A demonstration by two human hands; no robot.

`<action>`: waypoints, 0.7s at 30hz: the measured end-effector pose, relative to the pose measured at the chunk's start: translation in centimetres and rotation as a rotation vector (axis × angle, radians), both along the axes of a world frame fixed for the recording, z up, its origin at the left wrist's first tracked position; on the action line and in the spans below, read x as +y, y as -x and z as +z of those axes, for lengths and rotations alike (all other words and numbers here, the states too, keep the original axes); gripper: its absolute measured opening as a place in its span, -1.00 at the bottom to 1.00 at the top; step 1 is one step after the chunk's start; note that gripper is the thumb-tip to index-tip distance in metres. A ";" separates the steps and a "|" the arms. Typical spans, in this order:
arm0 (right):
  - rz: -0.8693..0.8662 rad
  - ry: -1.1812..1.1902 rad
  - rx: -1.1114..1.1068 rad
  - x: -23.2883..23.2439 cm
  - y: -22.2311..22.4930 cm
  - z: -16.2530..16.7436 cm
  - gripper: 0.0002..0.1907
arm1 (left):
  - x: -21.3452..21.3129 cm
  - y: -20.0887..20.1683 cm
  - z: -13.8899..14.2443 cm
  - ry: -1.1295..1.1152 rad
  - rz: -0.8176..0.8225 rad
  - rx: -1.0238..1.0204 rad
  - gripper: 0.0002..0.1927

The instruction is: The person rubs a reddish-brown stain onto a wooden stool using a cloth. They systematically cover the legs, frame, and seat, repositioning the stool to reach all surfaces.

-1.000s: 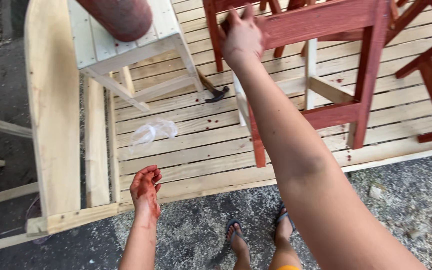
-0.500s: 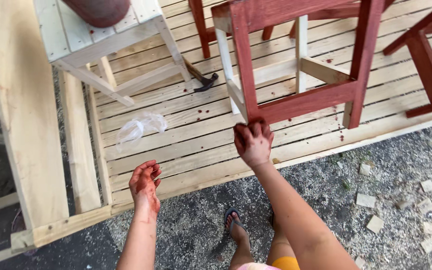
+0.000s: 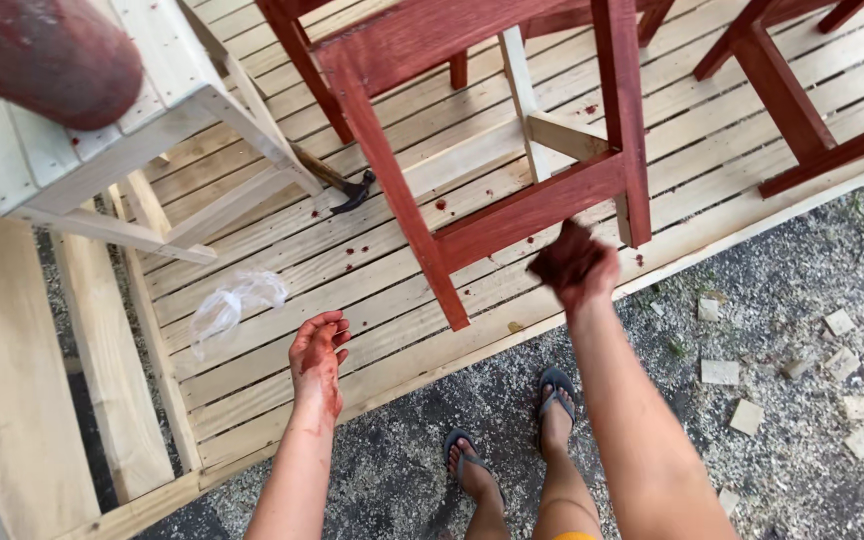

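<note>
Since a moment ago, my right hand has lifted off the deck to the red-stained stool, closed on a dark staining rag by its lower rail. My stained left hand hangs open, empty, near crumpled plastic.

Person, seen from above. Arms: bare, no sleeves, no gloves, no watch or jewellery visible. Left hand: coated in dark red stain over palm and fingers, smears running down the wrist. Right hand: wholly covered in the same dark red stain, outline blurred. Legs: bare. Feet: dark flip-flops with thong straps. Clothing: a small yellow-orange patch at the bottom edge, kind unclear.
</note>
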State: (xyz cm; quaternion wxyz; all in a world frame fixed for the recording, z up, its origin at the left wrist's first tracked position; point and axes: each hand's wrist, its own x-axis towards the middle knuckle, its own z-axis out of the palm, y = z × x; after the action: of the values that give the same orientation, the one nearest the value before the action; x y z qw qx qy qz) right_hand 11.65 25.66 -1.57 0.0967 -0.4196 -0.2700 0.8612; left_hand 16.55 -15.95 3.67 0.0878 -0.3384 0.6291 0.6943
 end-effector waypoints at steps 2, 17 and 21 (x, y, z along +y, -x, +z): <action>-0.029 0.147 0.183 3.0 2.5 1.1 -0.50 | 1.1 0.2 -0.4 -0.032 -0.023 0.026 -0.79; -0.033 0.232 0.115 -4.7 2.6 0.3 -0.35 | 4.6 1.9 -3.5 -0.053 -0.065 -0.065 -0.78; 0.024 0.316 0.213 -11.3 3.8 -1.4 -0.47 | 4.0 1.6 -5.8 0.009 0.028 -0.065 -0.74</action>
State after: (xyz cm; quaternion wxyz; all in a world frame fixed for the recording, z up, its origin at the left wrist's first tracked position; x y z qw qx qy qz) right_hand 7.89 14.34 -3.00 0.0473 -0.3328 -0.1247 0.9335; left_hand 14.97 -11.99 -2.12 0.0968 -0.3699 0.6242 0.6813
